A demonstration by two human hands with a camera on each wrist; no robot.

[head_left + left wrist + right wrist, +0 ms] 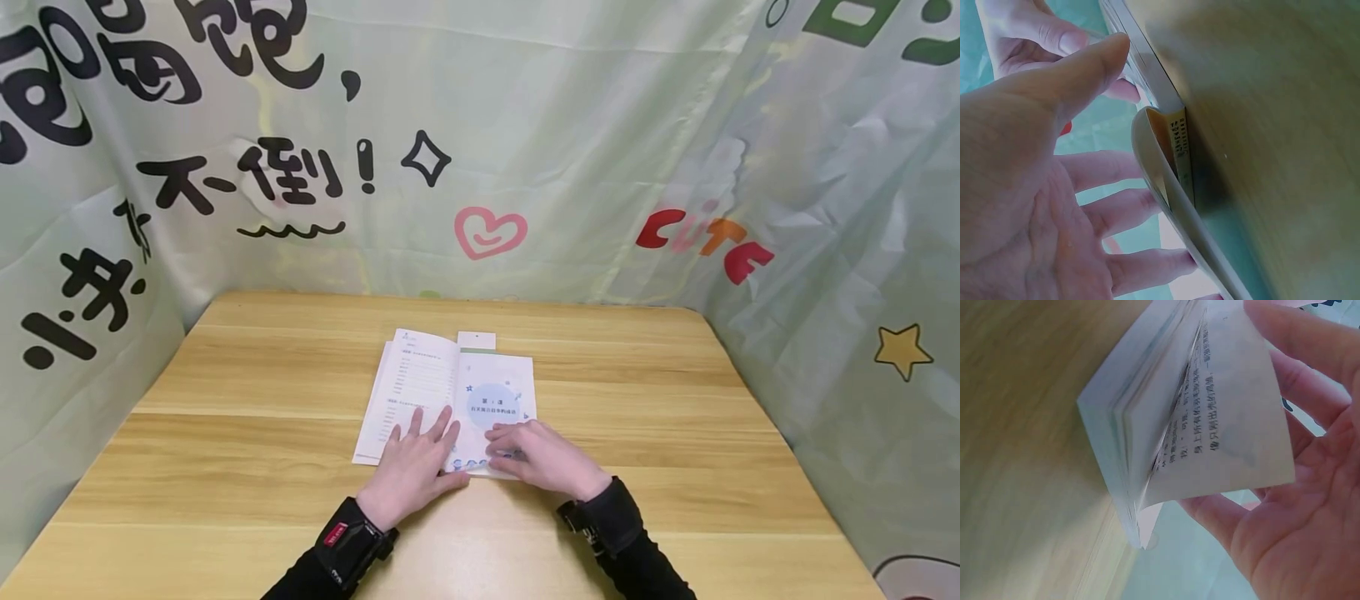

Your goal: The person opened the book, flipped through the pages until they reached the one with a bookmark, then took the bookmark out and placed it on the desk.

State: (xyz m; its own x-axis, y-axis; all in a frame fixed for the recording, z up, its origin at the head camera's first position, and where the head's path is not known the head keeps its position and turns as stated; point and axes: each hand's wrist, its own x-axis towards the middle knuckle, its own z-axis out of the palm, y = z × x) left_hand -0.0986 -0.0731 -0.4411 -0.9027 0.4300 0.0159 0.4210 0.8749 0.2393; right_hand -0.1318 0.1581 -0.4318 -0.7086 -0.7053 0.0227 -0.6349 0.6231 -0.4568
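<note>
What we count on the table

We see one open booklet, one white card just behind it, one wooden table, and two hands: left hand, right hand.

White booklet with a pale blue circle, seemingly, on light wooden table.
</note>
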